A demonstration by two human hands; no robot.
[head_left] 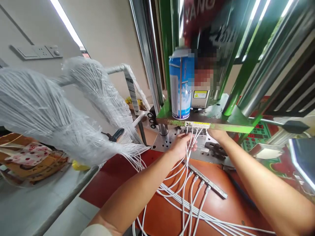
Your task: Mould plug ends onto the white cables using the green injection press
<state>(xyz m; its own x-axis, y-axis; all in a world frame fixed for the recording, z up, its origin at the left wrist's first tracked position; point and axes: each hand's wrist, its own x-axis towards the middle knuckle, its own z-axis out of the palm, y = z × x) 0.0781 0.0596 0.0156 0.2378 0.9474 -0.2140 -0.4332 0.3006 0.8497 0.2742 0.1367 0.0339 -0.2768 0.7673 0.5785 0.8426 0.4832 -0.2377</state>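
White plastic-sheathed cables (190,155) run up in a loose fan from the orange-red surface (162,213) to a steel fixture plate (194,144) beneath a green press table (209,123). The left hand's fingers (184,141) sit curled among the leads at the fixture, in contact with them, though whether they clench or merely steady the leads cannot be told. The right hand's fingers are hidden under the green edge, so their state cannot be told. Cables look light, thin and springy: little weight, but slack enough to bow and tangle, and best taken close to their ends, near the fixture, where a short length stays stiff. Their pale connector ends (201,185) lie along a narrow metal bar (206,180) on the surface. Left hand (178,149) is turned palm-down and slightly inward; right hand (218,135) reaches in flat beside it, wrist low. Both forearms (261,183) stretch forward from lower corners, elbows wide. Beyond, a blue aerosol can (180,83) stands on the green table, and plastic-wrapped cable bundles (51,108) hang at left.
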